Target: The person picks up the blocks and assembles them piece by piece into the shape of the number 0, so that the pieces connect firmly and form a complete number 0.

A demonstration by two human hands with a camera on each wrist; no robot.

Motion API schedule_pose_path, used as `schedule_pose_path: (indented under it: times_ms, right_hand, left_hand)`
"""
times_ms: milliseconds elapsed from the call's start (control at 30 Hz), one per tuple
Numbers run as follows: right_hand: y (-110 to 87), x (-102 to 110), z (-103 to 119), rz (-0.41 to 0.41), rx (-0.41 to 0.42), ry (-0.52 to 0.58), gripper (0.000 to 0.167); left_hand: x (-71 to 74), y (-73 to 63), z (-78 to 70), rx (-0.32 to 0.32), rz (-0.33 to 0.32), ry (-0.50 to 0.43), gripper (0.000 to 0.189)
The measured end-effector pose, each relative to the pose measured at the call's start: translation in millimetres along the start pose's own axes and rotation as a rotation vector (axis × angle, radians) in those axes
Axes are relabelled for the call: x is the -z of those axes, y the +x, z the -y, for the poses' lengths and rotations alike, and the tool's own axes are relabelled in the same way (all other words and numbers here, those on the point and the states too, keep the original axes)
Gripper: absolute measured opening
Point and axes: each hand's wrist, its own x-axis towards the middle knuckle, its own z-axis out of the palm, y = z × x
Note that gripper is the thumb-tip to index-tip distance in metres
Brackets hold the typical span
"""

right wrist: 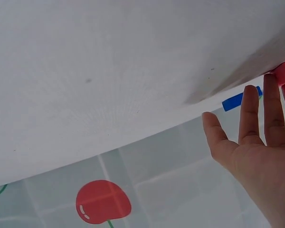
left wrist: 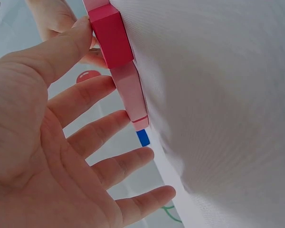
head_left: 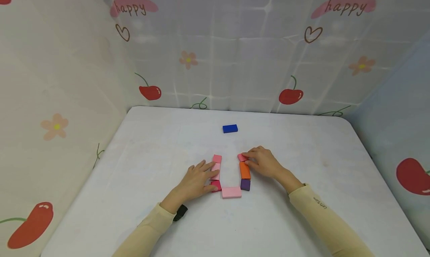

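Note:
Several coloured blocks lie in a U shape on the white table (head_left: 141, 167). My left hand (head_left: 201, 176) rests with straight fingers against the left column: two pink blocks (head_left: 217, 159) and a crimson block (head_left: 216, 185). In the left wrist view the thumb of the left hand (left wrist: 61, 142) touches the crimson block (left wrist: 111, 40), next to a pink block (left wrist: 130, 92). My right hand (head_left: 261, 162) touches the reddish-pink block (head_left: 241, 157) at the top of the right column, above an orange block (head_left: 245, 170) and a purple block (head_left: 245, 184). A pink block (head_left: 231, 192) closes the bottom.
A lone blue block (head_left: 230, 128) lies farther back on the table, also in the wrist views as the blue block (left wrist: 142, 137) and blue block (right wrist: 237, 99). Patterned curtain walls (head_left: 235, 55) enclose the table on three sides.

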Motion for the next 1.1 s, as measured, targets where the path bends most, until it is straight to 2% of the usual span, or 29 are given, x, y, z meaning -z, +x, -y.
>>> schedule_pose_path:
  times_ms: [967, 1100]
  right_hand:
    - [-0.4, 1.9, 4.8, -0.007, 0.027, -0.007, 0.034]
    - [4.5, 6.8, -0.4, -0.008, 0.000, 0.015, 0.036]
  left_hand:
    - [0.7, -0.3, 1.0, 0.021, 0.026, -0.007, 0.054]
    - [1.0, -0.6, 0.5, 0.022, 0.028, -0.012, 0.054]
